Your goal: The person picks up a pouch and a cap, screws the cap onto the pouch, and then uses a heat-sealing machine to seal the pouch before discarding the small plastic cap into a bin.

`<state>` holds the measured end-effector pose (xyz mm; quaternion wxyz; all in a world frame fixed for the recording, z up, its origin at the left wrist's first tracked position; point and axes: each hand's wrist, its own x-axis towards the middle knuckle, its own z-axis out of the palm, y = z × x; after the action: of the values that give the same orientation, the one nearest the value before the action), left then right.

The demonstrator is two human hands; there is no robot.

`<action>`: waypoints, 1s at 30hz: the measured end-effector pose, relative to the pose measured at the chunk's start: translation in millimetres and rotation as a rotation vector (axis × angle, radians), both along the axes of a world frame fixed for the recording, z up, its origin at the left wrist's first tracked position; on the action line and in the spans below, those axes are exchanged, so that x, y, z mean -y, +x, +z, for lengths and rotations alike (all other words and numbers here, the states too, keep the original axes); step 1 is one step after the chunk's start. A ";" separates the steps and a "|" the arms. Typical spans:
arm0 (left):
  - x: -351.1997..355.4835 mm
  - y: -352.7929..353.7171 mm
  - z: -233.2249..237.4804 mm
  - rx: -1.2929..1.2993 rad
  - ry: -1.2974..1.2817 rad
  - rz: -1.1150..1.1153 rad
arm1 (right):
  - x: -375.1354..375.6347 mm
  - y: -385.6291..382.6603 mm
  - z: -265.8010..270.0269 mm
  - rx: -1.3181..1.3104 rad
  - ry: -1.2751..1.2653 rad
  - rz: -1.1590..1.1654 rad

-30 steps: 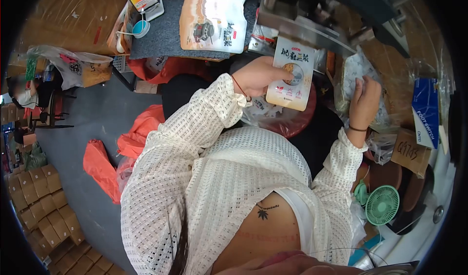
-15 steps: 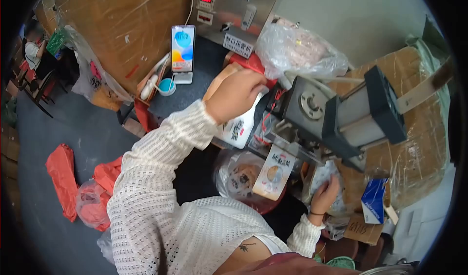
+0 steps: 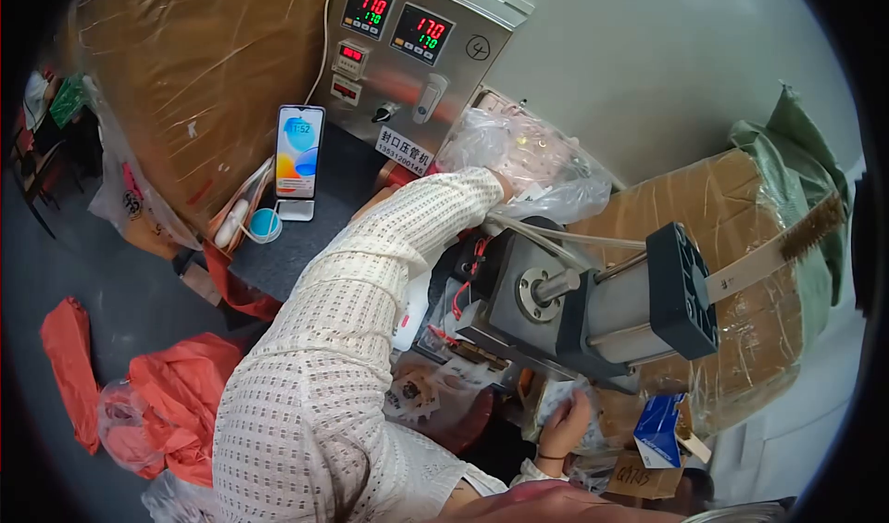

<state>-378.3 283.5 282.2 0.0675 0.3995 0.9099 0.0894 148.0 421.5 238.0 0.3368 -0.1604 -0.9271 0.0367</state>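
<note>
My left arm reaches across to the far side of the press machine (image 3: 528, 291). Only a sliver of my left hand (image 3: 507, 186) shows past the cuff, beside a clear plastic bag (image 3: 546, 166); its fingers are hidden. A white printed pouch (image 3: 413, 310) peeks out from under the left sleeve. Lower right, my right hand (image 3: 567, 428) is curled at a clear plastic packet (image 3: 553, 401) with pale contents below the machine. What its fingers hold, if anything, cannot be made out.
A control box (image 3: 407, 69) with red and green digits stands behind. A phone (image 3: 300, 152) leans on a stand. A plastic-lined red tub (image 3: 468, 421) sits below the machine. Large cartons (image 3: 208, 88) and a blue box (image 3: 659, 430) flank the place. Red bags (image 3: 181, 398) lie at left.
My left hand has moved from above the white pouch to behind the machine. The printed pouch at the machine's front is out of sight. The view has shifted; my right hand stays by the packet.
</note>
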 end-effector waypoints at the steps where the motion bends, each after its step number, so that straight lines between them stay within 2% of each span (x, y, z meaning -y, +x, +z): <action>1: -1.1 3.0 0.1 -0.015 0.002 0.003 | 1.1 -0.3 1.4 -0.003 -0.002 0.006; 3: 2.4 10.4 4.6 -0.040 0.001 0.012 | 1.6 -0.8 1.9 -0.002 -0.001 0.011; 6: 17.5 8.1 18.6 -0.059 0.138 0.020 | 3.4 -2.3 4.1 0.001 0.015 0.005; 9: 31.3 -2.5 29.7 0.012 0.661 0.268 | 6.5 -3.9 8.1 -0.011 0.036 0.011; 12: 51.4 6.5 58.6 0.065 1.024 0.362 | 4.2 -4.3 6.3 -0.022 0.056 0.027; 15: 70.3 21.5 75.5 -0.228 1.033 0.185 | 5.0 -5.7 8.9 -0.021 0.069 0.041; 18: 74.2 35.7 66.0 -0.095 0.422 -0.102 | 7.8 -4.4 9.4 -0.025 0.063 0.040; 19: 85.0 55.7 71.5 0.047 0.360 -0.025 | 8.2 -4.4 9.6 -0.025 0.062 0.042; 22: 65.9 33.7 33.9 -0.023 0.346 0.023 | 5.8 -2.3 7.4 -0.014 0.044 0.051; 23: 59.6 27.2 17.5 -0.086 0.410 0.110 | 5.0 -1.5 6.5 -0.011 0.036 0.051; 26: 53.9 30.1 14.3 -0.118 0.374 0.148 | 6.7 -0.6 8.4 -0.002 0.041 0.044; 29: 44.2 27.8 22.8 -0.114 0.139 0.188 | 7.4 -0.3 9.2 -0.006 0.038 0.036; 30: 45.1 32.4 28.6 -0.134 0.152 0.173 | 5.6 -0.5 8.6 -0.013 0.037 0.042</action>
<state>-345.9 238.4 310.8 -0.0321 0.3287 0.9339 0.1368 147.5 415.9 246.5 0.3448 -0.1342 -0.9286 0.0279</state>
